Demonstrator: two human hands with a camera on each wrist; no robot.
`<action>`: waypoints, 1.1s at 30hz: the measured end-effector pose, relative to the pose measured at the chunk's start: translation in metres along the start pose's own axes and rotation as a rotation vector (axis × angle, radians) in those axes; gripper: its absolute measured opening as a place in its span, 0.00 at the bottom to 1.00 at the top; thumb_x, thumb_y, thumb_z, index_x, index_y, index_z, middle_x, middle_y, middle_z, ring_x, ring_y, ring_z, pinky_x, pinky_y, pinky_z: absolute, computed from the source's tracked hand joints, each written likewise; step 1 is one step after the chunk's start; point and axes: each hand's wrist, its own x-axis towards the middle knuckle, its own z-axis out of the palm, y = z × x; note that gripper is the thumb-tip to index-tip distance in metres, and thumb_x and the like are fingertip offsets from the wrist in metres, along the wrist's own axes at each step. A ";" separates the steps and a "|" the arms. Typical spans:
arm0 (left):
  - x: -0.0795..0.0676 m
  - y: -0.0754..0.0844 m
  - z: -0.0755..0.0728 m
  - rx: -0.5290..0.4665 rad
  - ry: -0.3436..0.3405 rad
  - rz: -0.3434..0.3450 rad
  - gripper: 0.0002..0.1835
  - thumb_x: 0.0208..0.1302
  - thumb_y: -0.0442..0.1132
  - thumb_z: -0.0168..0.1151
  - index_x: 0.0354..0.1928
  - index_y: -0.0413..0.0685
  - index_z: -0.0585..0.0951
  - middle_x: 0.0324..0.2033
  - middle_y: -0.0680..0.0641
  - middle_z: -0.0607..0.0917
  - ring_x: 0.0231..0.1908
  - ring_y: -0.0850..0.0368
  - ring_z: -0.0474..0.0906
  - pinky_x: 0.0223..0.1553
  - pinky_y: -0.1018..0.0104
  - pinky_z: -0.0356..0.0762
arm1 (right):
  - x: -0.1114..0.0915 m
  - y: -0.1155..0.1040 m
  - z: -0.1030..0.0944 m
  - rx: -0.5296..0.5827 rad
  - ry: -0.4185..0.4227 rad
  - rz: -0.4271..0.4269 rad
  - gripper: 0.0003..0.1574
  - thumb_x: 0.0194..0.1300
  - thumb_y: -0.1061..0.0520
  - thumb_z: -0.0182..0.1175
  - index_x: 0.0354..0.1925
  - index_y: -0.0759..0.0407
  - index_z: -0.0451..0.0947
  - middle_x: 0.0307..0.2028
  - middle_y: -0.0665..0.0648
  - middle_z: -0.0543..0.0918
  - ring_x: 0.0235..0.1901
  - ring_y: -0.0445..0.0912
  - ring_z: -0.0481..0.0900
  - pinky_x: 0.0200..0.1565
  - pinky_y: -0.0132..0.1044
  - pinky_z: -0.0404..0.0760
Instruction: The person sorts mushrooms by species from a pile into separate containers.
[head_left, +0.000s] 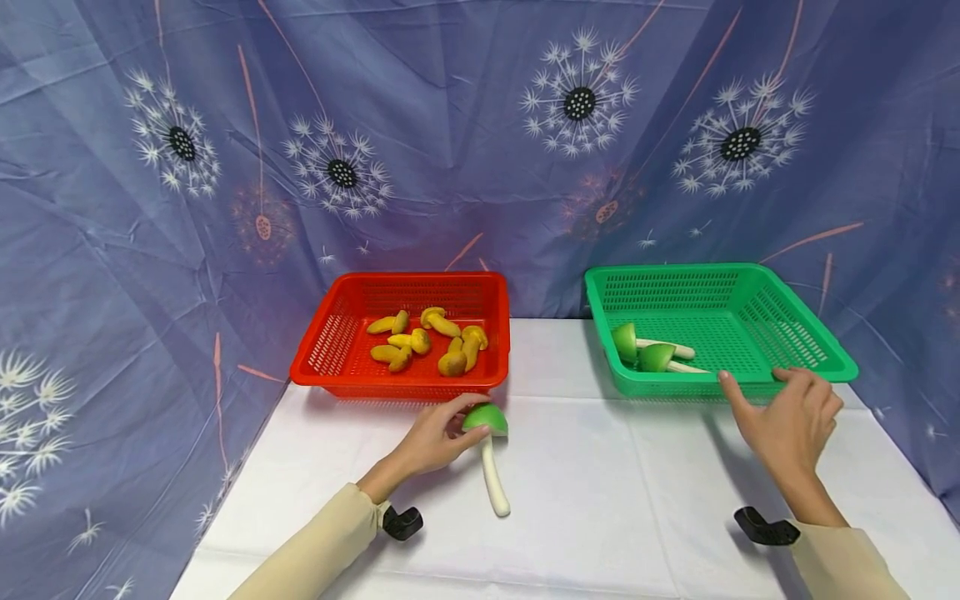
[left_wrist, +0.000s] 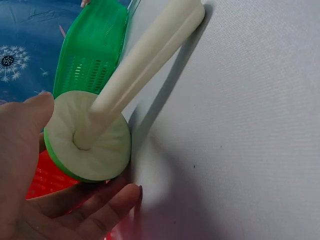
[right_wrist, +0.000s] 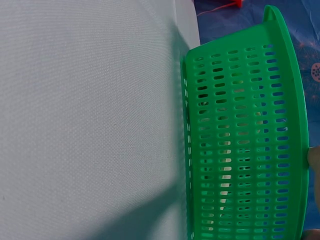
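Note:
My left hand holds a model mushroom with a green cap and a long white stem, thumb on one side of the cap and fingers around the other. In the left wrist view the pale underside of this mushroom faces the camera, its stem slanting up to the right along the cloth. The right hand is at the near rim of the green basket, thumb and fingertips touching it. Inside that basket's left part lie two more green-capped mushrooms.
A red basket stands at the back left with several yellow-brown mushrooms in it. White cloth covers the table. Behind the baskets hangs a blue curtain with dandelion prints.

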 end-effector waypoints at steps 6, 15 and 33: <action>0.004 -0.001 0.003 0.002 0.026 0.011 0.22 0.68 0.42 0.71 0.63 0.51 0.81 0.44 0.50 0.87 0.40 0.56 0.84 0.43 0.54 0.85 | 0.000 -0.001 -0.001 0.001 -0.001 0.000 0.53 0.65 0.31 0.63 0.63 0.75 0.63 0.65 0.79 0.61 0.64 0.74 0.53 0.60 0.72 0.53; 0.006 -0.003 0.006 -0.016 0.050 0.005 0.20 0.68 0.41 0.70 0.60 0.50 0.82 0.42 0.50 0.87 0.38 0.55 0.84 0.42 0.57 0.85 | 0.000 -0.001 -0.001 -0.008 -0.014 0.013 0.54 0.65 0.30 0.62 0.64 0.74 0.63 0.65 0.79 0.60 0.64 0.74 0.53 0.60 0.72 0.54; 0.002 0.012 0.004 -0.094 0.065 -0.075 0.20 0.64 0.39 0.72 0.58 0.51 0.83 0.44 0.48 0.87 0.40 0.52 0.86 0.43 0.57 0.86 | -0.002 -0.002 -0.004 -0.004 -0.019 0.004 0.53 0.66 0.31 0.62 0.63 0.75 0.62 0.65 0.79 0.59 0.64 0.74 0.52 0.60 0.72 0.53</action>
